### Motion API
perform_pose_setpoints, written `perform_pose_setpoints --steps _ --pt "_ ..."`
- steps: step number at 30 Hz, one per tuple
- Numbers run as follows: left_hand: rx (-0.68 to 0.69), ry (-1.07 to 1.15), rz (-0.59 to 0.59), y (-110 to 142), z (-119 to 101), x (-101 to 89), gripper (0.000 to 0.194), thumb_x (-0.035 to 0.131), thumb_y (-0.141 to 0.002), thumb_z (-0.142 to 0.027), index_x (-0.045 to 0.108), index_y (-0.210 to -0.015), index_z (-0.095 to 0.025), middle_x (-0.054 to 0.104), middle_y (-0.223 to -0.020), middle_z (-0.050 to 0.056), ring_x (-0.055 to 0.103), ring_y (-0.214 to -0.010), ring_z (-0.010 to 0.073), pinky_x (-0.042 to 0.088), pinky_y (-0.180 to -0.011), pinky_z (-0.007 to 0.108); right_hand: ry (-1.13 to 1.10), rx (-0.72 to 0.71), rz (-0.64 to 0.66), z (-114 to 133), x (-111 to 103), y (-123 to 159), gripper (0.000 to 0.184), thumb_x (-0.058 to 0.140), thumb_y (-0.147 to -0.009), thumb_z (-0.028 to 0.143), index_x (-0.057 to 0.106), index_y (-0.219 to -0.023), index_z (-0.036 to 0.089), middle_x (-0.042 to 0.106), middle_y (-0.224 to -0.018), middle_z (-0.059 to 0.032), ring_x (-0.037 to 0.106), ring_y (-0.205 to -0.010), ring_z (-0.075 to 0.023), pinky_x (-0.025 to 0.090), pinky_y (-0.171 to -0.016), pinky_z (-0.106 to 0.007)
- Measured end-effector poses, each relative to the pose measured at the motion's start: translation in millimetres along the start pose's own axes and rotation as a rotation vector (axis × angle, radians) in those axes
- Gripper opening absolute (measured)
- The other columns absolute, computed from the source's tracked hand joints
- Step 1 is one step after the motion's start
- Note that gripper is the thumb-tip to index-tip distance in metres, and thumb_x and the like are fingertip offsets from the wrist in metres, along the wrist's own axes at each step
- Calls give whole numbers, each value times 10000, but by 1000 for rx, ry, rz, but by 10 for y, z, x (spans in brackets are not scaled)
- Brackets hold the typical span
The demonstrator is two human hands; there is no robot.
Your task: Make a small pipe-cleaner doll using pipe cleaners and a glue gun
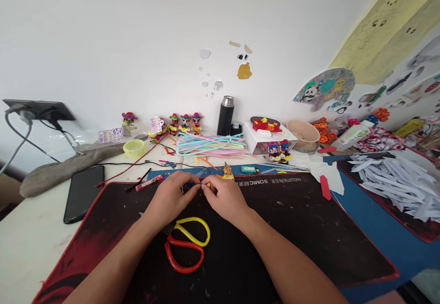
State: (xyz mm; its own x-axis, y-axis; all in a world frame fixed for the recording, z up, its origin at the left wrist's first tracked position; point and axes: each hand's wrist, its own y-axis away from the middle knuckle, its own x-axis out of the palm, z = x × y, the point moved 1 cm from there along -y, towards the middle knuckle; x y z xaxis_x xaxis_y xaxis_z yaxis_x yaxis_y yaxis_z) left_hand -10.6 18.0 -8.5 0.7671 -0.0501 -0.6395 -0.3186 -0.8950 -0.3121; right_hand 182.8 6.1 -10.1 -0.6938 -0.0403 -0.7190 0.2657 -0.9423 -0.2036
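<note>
My left hand (173, 198) and my right hand (225, 197) meet over the far part of a black and red desk mat (309, 230). Both pinch a small dark blue piece (192, 185), probably a pipe cleaner, between thumb and fingers. A bit of yellow (208, 184) shows at my right fingertips. Scissors with one yellow and one red handle (187, 244) lie on the mat just below my hands, between my forearms.
A bundle of pastel pipe cleaners (211, 144) lies behind the mat. Small figurines (185, 123), a black flask (226, 115), a white box (266, 139) and a bowl (304, 134) line the wall. A phone (84, 193) lies left. Paper strips (395, 182) pile up right.
</note>
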Motion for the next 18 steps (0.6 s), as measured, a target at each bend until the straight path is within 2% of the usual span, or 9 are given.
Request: perform_pose_setpoints --steps 14,18 --pt "29 -51 24 -4 -53 10 91 609 -901 -278 675 -846 -247 745 -897 30 673 -915 260 477 -846 362 -22 4 14 -1 28 3 152 655 -977 241 798 -1026 223 642 -649 32 525 -576 -136 303 -599 -261" --pt "5 -1 1 -18 -54 -19 96 604 -883 -296 677 -842 -248 745 -887 27 671 -893 250 479 -837 353 -89 -33 -31 -35 39 -15 177 640 -986 251 799 -1046 204 602 -633 39 517 -570 -134 328 -605 -259"
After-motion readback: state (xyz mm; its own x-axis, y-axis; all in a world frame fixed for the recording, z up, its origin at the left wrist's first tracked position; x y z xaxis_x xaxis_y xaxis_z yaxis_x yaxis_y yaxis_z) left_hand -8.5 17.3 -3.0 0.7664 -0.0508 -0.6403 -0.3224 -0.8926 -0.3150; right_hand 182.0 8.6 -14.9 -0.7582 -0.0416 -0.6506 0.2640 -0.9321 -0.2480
